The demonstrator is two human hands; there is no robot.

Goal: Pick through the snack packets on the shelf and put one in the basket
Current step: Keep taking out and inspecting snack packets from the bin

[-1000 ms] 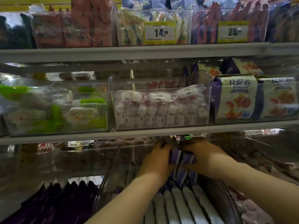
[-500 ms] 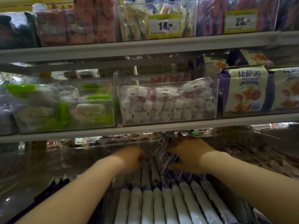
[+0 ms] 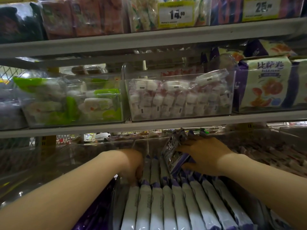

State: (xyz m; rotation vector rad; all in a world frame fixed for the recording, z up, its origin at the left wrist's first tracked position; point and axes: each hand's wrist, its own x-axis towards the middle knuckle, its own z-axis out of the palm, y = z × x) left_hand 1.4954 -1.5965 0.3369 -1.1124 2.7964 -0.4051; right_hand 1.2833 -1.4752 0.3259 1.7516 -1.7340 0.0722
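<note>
Setting: retail shop, snack aisle. Landmark: clear bin of white-and-pink wrapped sweets (image 3: 180,97), mid-frame. Evidence: stock on 3 levels of grey metal shelves (image 3: 99,128), 1 edge directly under the bin; yellow price tag reading 14.90 (image 3: 176,14) above it, another reading 25 (image 3: 260,9) up to its right; clear bin of green-and-white packs (image 3: 71,102) just left; purple-and-cream packs (image 3: 265,85) just right; white-and-purple packets (image 3: 166,205) filed on edge in rows below

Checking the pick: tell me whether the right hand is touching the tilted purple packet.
Touching. The head view shows the right hand pinching the tilted purple packet between fingers and thumb.
</note>
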